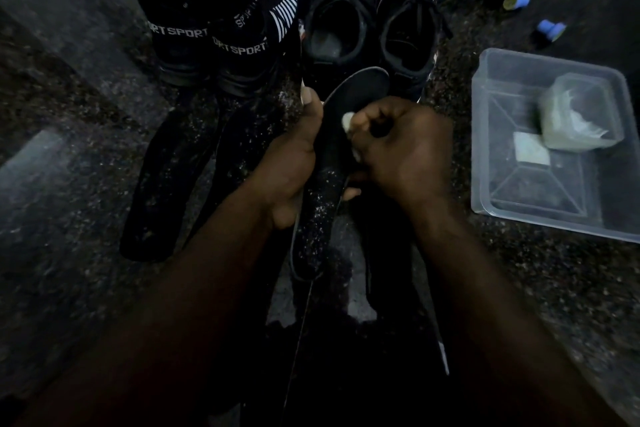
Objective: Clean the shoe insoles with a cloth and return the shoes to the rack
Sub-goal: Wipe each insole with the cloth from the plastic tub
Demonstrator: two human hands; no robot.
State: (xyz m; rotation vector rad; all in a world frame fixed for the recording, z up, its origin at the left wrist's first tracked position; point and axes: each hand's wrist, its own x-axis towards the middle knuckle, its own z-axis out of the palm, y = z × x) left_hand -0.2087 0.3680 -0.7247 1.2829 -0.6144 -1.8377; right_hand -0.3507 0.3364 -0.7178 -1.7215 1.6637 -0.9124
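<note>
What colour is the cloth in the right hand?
White; the cloth shows in the head view against the black insole.

Our forearms (194, 270) reach in from the near edge and meet at the centre. Our left hand (294, 163) curls round the insole (358, 87) from the left, thumb up along its edge. Our right hand (408, 152) is fisted, pinching the cloth (347, 121) against it.

Floor (69, 97) lies open at left. Ahead, sport shoes (180, 45) and laced shoes (339, 21) close the far side (packed together); loose insoles (162, 184) lie left of centre, a plastic tub (554, 224) at right.
</note>
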